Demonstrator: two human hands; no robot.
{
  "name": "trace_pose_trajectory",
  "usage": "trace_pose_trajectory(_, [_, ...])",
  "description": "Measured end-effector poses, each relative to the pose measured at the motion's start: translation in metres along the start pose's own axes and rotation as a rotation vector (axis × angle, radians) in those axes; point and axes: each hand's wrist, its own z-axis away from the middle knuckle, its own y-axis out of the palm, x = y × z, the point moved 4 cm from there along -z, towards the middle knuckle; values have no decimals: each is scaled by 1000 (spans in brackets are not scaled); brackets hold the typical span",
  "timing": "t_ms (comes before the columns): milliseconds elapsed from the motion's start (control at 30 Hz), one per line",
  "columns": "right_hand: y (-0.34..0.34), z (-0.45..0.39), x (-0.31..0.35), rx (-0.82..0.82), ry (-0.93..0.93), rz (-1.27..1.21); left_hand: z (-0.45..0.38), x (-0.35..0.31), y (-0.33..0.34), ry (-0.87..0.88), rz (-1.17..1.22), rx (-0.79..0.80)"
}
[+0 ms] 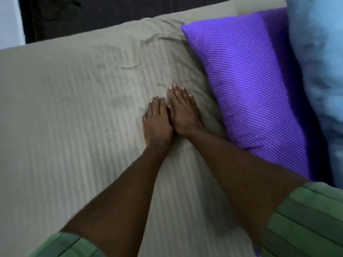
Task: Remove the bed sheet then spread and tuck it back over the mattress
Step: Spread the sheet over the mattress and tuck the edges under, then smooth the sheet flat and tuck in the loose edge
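Grey-beige ribbed bed sheet point(65, 117) covers the mattress, its stripes running from near edge toward the dark headboard point(111, 13); long axis can't be told. You look to be in the spread-and-smooth step: left hand point(157, 123) and right hand point(183, 115) lie flat, fingers straight, touching side by side, gripping nothing. Wrinkles remain just beside the purple pillow point(250, 86). Next, probably sweep outward, then tuck edges.

Both hands side by side on bed sheet point(74, 108), pillow point(250, 86) just right, blanket point(319, 71) beyond
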Motion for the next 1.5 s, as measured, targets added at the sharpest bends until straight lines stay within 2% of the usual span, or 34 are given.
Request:
trace_pose_trajectory(100, [-18,32,-2,136,71,-236,26,-13,-3,-119,172,-8])
trace_pose_trajectory(200, [-62,71,-9,117,211,-520,48,-40,-22,-171,387,-10])
trace_pose_trajectory(433, [-177,170,-31,69,241,-681,90,-132,-88,-188,543,221])
trace_pose_trajectory(567, [-235,213,-53,89,232,-624,120,-188,-128,-240,555,255])
trace_pose_trajectory(700, [-299,261,-82,49,210,-638,164,-255,-171,-213,565,232])
trace_pose_trajectory(867, [-381,309,-108,81,219,-593,208,-339,-243,-144,573,220])
trace_pose_trajectory(1100, [-485,348,-126,77,178,-516,234,-394,-329,-64,458,242])
trace_pose_trajectory(1200, [-504,357,-137,67,243,-486,243,-410,-336,-22,457,242])
trace_pose_trajectory(1333, [-504,376,-135,-25,349,-539,268,-434,-322,-26,592,189])
trace_pose_trajectory(1500, [-486,397,-139,-92,445,-591,300,-431,-277,-207,762,199])
